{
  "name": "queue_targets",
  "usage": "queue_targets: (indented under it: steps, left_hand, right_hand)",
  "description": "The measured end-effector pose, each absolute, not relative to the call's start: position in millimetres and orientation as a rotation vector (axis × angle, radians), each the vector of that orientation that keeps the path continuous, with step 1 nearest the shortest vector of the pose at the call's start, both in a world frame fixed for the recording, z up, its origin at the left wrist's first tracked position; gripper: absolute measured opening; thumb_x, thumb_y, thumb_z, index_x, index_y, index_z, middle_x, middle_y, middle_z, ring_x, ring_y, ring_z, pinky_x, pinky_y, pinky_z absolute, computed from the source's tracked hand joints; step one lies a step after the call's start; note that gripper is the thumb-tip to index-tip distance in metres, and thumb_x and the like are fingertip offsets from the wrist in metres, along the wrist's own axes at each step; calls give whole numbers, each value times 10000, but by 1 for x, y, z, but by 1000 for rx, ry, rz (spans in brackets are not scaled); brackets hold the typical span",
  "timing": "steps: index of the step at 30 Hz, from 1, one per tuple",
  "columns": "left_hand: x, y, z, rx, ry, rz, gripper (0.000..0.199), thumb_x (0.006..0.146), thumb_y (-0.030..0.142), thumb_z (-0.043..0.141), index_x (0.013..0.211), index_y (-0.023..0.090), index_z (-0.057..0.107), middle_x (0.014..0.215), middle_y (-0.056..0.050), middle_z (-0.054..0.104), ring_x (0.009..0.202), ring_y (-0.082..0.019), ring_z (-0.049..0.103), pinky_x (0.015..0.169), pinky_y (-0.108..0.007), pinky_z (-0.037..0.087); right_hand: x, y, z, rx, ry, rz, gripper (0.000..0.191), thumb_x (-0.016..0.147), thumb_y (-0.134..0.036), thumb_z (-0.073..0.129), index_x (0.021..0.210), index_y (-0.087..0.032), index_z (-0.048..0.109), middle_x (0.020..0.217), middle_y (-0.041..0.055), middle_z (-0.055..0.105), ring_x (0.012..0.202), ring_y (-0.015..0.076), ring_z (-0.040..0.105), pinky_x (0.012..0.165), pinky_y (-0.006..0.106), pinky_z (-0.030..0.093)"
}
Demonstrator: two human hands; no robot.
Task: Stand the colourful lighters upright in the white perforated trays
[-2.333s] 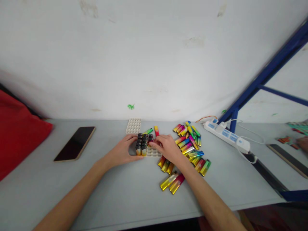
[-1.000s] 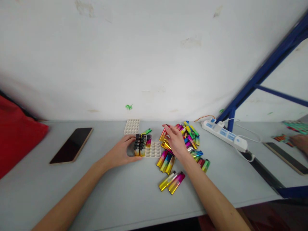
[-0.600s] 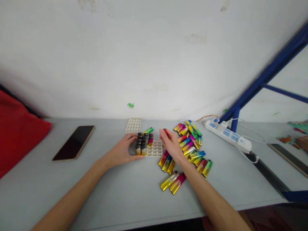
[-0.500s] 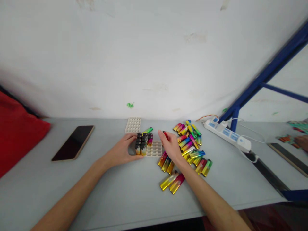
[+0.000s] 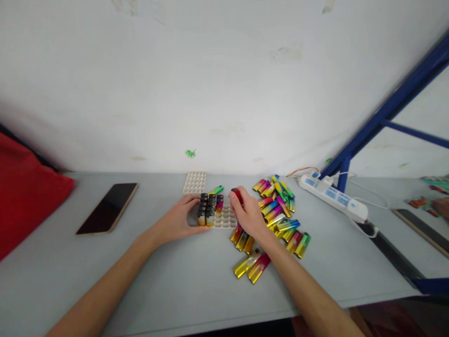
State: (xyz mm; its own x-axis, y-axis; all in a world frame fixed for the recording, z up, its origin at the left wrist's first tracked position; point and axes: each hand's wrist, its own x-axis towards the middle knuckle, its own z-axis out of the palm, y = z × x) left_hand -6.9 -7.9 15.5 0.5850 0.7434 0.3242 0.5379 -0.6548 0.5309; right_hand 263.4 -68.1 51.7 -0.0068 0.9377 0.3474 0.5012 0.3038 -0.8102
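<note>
A pale tray with cups (image 5: 227,218) lies in front of me, its left part filled with upright black-topped lighters (image 5: 206,209) and one magenta lighter (image 5: 219,204) beside them. My left hand (image 5: 180,216) curves round the left side of this group, thumb at the front, fingers behind. My right hand (image 5: 247,209) pinches a red lighter (image 5: 237,194) above the tray's right side. A green lighter (image 5: 216,190) lies behind the tray. Many shiny coloured lighters (image 5: 275,210) lie loose to the right, some partly under my right hand.
A second pale tray (image 5: 194,182) lies near the wall. A phone (image 5: 107,208) and a red cloth (image 5: 28,192) are at the left. At the right are a power strip (image 5: 333,195), a blue metal frame (image 5: 393,93), another phone (image 5: 423,231) and part of another person's hand (image 5: 442,206).
In my right hand the red lighter has turned and its dark top shows more, with the fingers shifted around it. My left hand keeps its place beside the upright lighters.
</note>
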Motion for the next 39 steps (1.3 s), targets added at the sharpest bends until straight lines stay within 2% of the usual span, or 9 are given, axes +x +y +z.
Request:
queue_targets:
  steps: [4, 10, 14, 23, 30, 33, 36, 39]
  left_hand:
    - [-7, -8, 17, 2443, 1036, 727, 666, 768, 659, 956, 1238, 225, 771, 1474, -168, 739, 1403, -411, 693, 1272, -556, 569]
    - [-7, -9, 17, 2421, 1008, 747, 678, 773, 619, 965, 1297, 232, 778, 1470, -163, 739, 1403, -409, 689, 1279, -574, 557]
    - [-8, -8, 15, 2434, 998, 735, 698, 786, 619, 966, 1327, 222, 774, 1483, -166, 730, 1417, -408, 674, 1272, -583, 559]
    - [-7, -10, 17, 2453, 1004, 733, 674, 789, 584, 971, 1304, 196, 776, 1455, -184, 731, 1388, -412, 693, 1255, -583, 577]
    - [-8, -8, 16, 2474, 1029, 707, 681, 792, 570, 967, 1311, 172, 777, 1484, -201, 734, 1391, -435, 700, 1250, -626, 576]
    - [-9, -4, 12, 2485, 1024, 733, 694, 750, 607, 990, 1285, 209, 796, 1483, -186, 751, 1399, -427, 706, 1257, -590, 580]
    - [-9, -3, 10, 2482, 1038, 734, 734, 728, 649, 989, 1283, 207, 800, 1479, -179, 762, 1386, -419, 720, 1248, -576, 590]
    - [-9, -4, 11, 2469, 1048, 718, 762, 735, 650, 985, 1318, 203, 784, 1499, -177, 753, 1401, -409, 713, 1260, -569, 579]
  right_hand:
    - [269, -70, 57, -1234, -1871, 372, 398, 1191, -518, 472, 914, -259, 594, 976, 69, 699, 936, 236, 657, 857, 343, 512]
    - [276, -67, 52, -1254, -2065, 458, 411, 1189, -504, 577, 865, -251, 572, 755, -16, 636, 691, 179, 585, 690, 296, 404]
    - [275, -67, 51, -1260, -2147, 483, 330, 1165, -456, 663, 927, -228, 646, 841, 13, 727, 749, 178, 644, 716, 279, 417]
    - [268, -70, 61, -1435, -2388, 304, 294, 1182, -449, 626, 1084, -199, 746, 996, 98, 836, 882, 235, 767, 761, 300, 448]
    - [257, -71, 60, -1603, -2327, 165, 333, 1136, -507, 701, 998, -212, 775, 947, 94, 843, 815, 231, 753, 733, 310, 413]
    - [269, -67, 53, -1502, -2214, 196, 427, 1198, -516, 566, 961, -219, 761, 904, 67, 814, 810, 217, 731, 756, 309, 445]
    - [286, -50, 43, -1419, -2029, 170, 412, 1238, -394, 442, 1072, -214, 773, 977, 79, 808, 900, 227, 744, 848, 322, 522]
    - [291, -20, 35, -1292, -2080, 185, 279, 1170, -202, 526, 1304, -197, 771, 1265, 139, 811, 1189, 258, 748, 1079, 390, 560]
